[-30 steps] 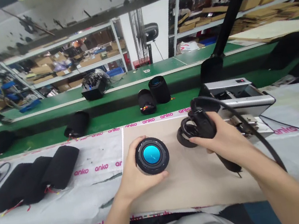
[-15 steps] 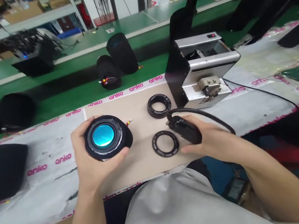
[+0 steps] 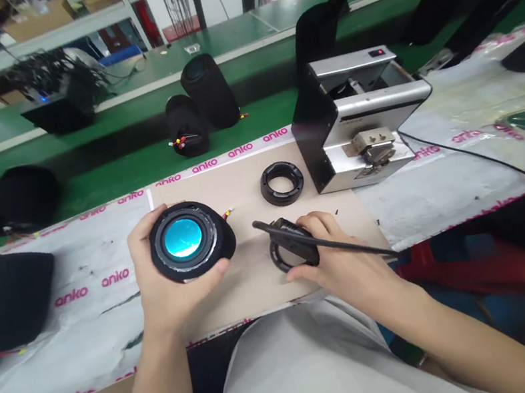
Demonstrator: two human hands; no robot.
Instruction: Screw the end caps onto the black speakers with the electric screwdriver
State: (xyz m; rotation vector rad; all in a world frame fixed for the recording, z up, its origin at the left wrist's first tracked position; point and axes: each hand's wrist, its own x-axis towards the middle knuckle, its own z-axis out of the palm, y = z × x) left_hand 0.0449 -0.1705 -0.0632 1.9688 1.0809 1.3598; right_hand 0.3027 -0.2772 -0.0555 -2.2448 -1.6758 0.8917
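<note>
My left hand (image 3: 169, 284) is wrapped round a black cloth-covered cylindrical speaker (image 3: 183, 239) with a shiny blue disc facing up. Red and yellow wire ends stick out at its right side. In my right hand (image 3: 341, 257) is a black corded electric screwdriver (image 3: 291, 237), its cable running back over the wrist. It lies above a flat black ring (image 3: 278, 260) on the cardboard and partly covers it; whether my fingers also touch the ring I cannot tell. A thicker black ring (image 3: 283, 197) rests just behind.
A silver and black screw feeder (image 3: 372, 113) stands behind my right hand, a cord trailing right. Further black speakers (image 3: 211, 94) with loose wires stand on the green bench beyond. At left lies another dark speaker body (image 3: 11, 302). Brown cardboard (image 3: 239, 295) covers the work spot.
My right hand has moved left with the screwdriver, from beside the flat ring to over it. The cable has swung across the hand. My left hand still holds the speaker in place.
</note>
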